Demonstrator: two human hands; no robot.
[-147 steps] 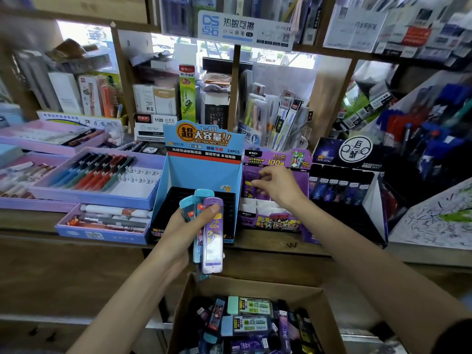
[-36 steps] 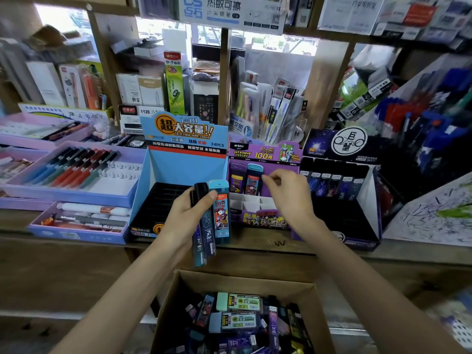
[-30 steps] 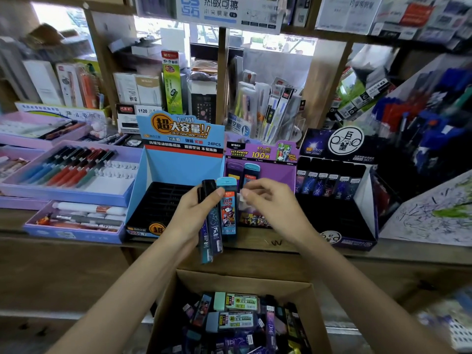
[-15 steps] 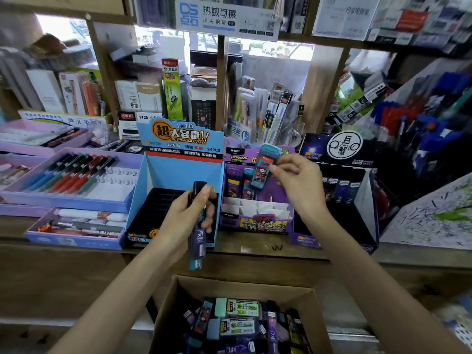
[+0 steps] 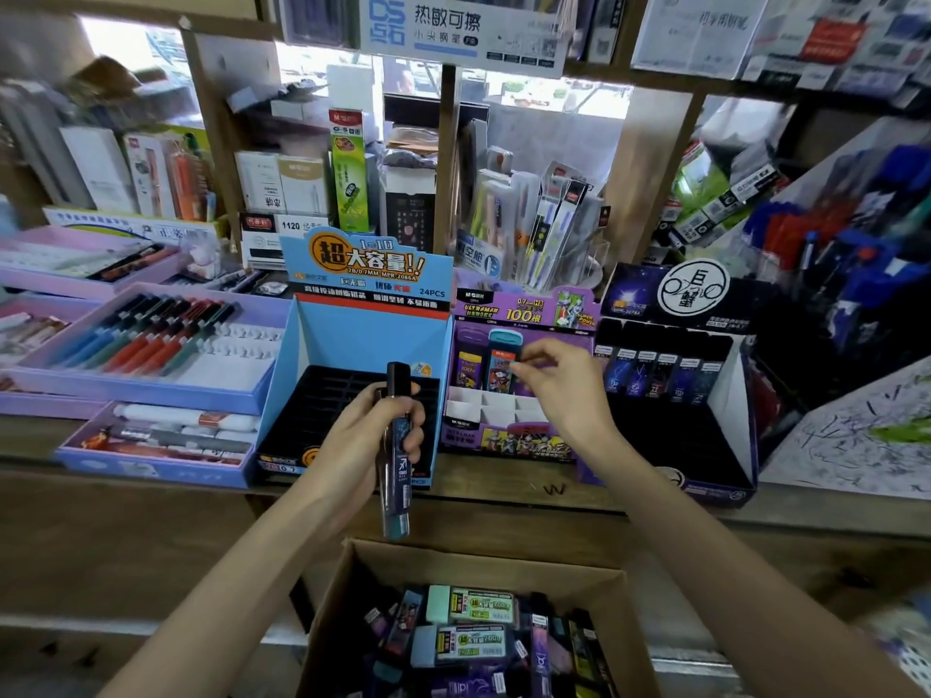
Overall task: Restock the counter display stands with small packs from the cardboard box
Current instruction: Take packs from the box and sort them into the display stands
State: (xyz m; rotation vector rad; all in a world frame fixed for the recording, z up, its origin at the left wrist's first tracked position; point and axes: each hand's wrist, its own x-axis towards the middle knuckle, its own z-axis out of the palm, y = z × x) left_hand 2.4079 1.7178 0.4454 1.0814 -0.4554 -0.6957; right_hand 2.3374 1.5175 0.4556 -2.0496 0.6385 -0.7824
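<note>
Stationery shop bench, seen from the customer's side, with a person's two bare arms reaching in from the near edge. Item one: a cardboard box is sitting open below the bench's near edge, and mixed small packs, dark, purple and pale green, are lying loose inside it. Item two: the left grip is wrapping its fingers round a bundle of slim dark packs, holding them upright above the box's far rim and in front of the blue stand. The black slotted tray inside that stand is showing open slots. Item three: the purple stand is standing just right of the blue one. A purple pack and a teal-capped pack are standing side by side in its far left slots, while white dividers are showing in the nearer rows. Item four: the right grip is hovering over the purple stand with curled fingers, its fingertips meeting the upper right edge of the teal-capped pack; whether they are pinching it or only touching it I cannot tell. Item five: a dark stand is sitting at the right, carrying a far row of dark blue packs. Item six: lilac pen trays are lying at the left of the bench, and shelves crowded with boxed stationery are rising behind.
</note>
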